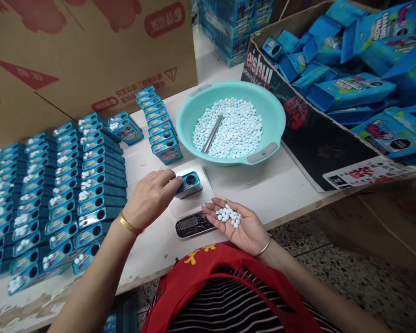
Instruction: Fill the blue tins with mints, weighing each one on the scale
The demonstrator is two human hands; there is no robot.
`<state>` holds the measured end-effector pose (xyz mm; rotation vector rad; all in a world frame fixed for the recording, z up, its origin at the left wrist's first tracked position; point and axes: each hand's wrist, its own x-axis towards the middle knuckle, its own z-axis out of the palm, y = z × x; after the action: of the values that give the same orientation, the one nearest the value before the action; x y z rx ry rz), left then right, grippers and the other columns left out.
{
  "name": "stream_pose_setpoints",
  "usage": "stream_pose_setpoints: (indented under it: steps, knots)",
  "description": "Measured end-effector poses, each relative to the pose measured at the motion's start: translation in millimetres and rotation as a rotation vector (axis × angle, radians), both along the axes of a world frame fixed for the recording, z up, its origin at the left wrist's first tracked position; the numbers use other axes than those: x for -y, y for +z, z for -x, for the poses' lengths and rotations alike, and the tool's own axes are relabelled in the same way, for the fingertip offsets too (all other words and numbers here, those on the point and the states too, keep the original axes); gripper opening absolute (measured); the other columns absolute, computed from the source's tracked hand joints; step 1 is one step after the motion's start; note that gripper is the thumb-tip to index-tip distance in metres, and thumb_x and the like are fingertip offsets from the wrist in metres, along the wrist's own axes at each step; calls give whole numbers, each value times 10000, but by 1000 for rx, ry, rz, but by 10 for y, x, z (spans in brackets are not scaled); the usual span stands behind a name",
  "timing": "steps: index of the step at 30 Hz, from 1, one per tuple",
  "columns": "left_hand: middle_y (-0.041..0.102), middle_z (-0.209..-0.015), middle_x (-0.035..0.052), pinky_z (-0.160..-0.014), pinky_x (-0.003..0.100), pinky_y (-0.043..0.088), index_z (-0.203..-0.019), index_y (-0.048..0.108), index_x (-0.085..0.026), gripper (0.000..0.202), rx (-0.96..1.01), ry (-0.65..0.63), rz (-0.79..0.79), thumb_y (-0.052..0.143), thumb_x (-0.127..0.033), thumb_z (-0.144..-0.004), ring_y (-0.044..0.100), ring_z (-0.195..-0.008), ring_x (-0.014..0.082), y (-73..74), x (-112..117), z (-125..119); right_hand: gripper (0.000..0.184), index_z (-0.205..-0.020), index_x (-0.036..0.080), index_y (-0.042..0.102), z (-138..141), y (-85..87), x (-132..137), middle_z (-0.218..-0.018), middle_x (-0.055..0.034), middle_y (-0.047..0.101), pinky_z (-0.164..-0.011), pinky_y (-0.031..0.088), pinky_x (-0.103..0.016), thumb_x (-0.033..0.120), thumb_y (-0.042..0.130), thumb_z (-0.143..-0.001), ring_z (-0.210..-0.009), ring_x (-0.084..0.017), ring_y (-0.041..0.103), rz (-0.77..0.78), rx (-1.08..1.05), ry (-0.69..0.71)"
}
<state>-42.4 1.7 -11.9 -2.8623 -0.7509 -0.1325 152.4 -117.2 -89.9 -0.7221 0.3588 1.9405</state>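
Note:
My left hand [157, 194] has its fingers closed at the left end of a small blue candy box [191, 188], which rests on the white plate of a digital scale [194, 225]. A dark round hole shows in the box's top. Palm up beside the scale, my right hand [246, 231] cups a small heap of pale round candies [229, 215]. Behind the scale stands a turquoise basin [229, 159], holding many more such candies and a metal tube [213, 133] leaning in them.
Rows of blue boxes [97, 178], many with candies on top, fill the table's left side. Another row [166, 150] stands left of the basin. A carton [298, 138] heaped with blue boxes is at the right. A large cardboard box [107, 46] borders the back.

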Motion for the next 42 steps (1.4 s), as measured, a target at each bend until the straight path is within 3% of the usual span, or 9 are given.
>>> stream_pose_setpoints:
  steps: [5, 9, 15, 17, 21, 23, 29, 38, 42]
  knots:
    - [564, -757, 43, -587, 271, 415, -847, 583, -145, 195, 25, 7, 5, 398, -150, -910, 489, -643, 141, -26, -22, 7, 266, -1004, 82, 622, 23, 20, -20, -987, -122, 707, -940, 494, -334, 201, 416, -886, -1049, -217, 641, 7, -2, 13]
    - [588, -822, 62, -637, 259, 454, -927, 569, -135, 148, 225, 35, 119, 424, -138, -902, 531, -716, 133, 18, 87, -41, 274, -1004, 75, 621, 34, 32, -23, -1000, -133, 704, -939, 497, -335, 204, 405, -895, -1036, -213, 647, 0, -10, 10]
    - [636, -927, 82, -715, 289, 483, -1066, 555, -144, 190, 276, -167, 317, 468, -172, -899, 581, -837, 152, 99, 389, -274, 300, -949, 85, 632, 66, 90, -26, -880, -102, 724, -853, 549, -321, 186, 351, -922, -857, -165, 696, -48, -81, 15]
    - [641, -963, 83, -742, 310, 483, -1086, 562, -153, 216, 342, -108, 303, 501, -154, -879, 588, -866, 161, 127, 388, -236, 281, -959, 86, 631, 48, 82, -11, -887, -105, 725, -832, 558, -302, 184, 372, -915, -863, -163, 696, -41, -83, 31]
    - [637, -903, 41, -726, 264, 481, -1002, 612, -183, 200, 628, 190, 263, 567, -96, -827, 601, -830, 128, 188, 295, 26, 233, -968, 86, 633, -56, -11, 36, -906, -108, 723, -803, 567, -255, 171, 432, -885, -916, -176, 690, -7, -31, 15]
    - [637, -865, 24, -704, 251, 478, -946, 627, -193, 159, 682, 274, 260, 584, -107, -819, 602, -795, 116, 187, 267, 157, 221, -966, 94, 635, -117, -72, 58, -888, -104, 723, -804, 568, -254, 164, 446, -876, -915, -172, 689, -3, -1, -21]
    - [641, -863, 27, -726, 273, 485, -912, 622, -193, 93, 618, 404, 292, 556, -166, -852, 602, -811, 127, 54, 264, 327, 186, -967, 100, 650, -207, -169, 95, -805, -93, 715, -701, 585, -231, 145, 512, -849, -759, -151, 692, 58, 100, -51]
    - [626, -887, 43, -755, 284, 483, -946, 613, -179, 117, 583, 363, 333, 534, -226, -873, 590, -841, 135, -32, 198, 287, 186, -955, 100, 655, -191, -141, 81, -738, -62, 679, -606, 568, -197, 153, 502, -865, -651, -117, 654, 101, 163, -67]
    - [584, -1090, 92, -855, 354, 469, -1195, 510, -195, 445, 463, 283, 401, 623, -391, -811, 550, -1009, 195, -100, 198, 168, 197, -960, 95, 644, -165, -104, 60, -705, -46, 655, -517, 532, -180, 193, 489, -889, -577, -99, 626, 126, 188, -40]
